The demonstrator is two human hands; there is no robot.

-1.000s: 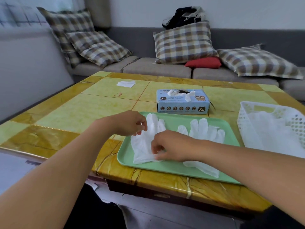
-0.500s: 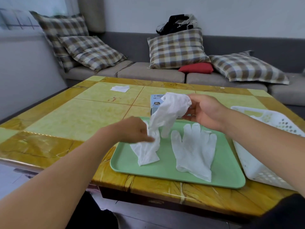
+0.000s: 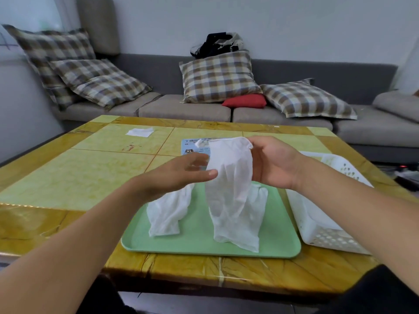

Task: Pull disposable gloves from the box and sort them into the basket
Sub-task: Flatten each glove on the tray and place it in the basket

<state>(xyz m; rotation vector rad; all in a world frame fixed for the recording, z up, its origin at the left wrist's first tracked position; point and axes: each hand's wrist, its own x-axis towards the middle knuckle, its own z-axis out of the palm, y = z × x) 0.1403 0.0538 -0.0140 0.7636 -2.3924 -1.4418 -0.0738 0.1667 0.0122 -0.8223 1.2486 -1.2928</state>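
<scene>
head view. right hand raised above the green tray, thumb and fingers pinching the cuff end of a white glove at its top right corner; the glove hangs down from there, its lower end draping over a second glove that lies flat on the right part of the tray. left hand just left of the hanging glove, fingers straight and loosely spread, thumb tip touching the glove's left edge about midway down; not gripping it. a third glove lies crumpled on the left part of the tray, partly under the left hand. glove box, blue, marked xl, sits on the table just beyond the tray, mostly hidden behind the hands. white perforated basket stands just right of the tray, near the table's right edge; its contents cannot be made out. a white tissue lies at the far left of the table. grey sofa with checked cushions beyond the table.
</scene>
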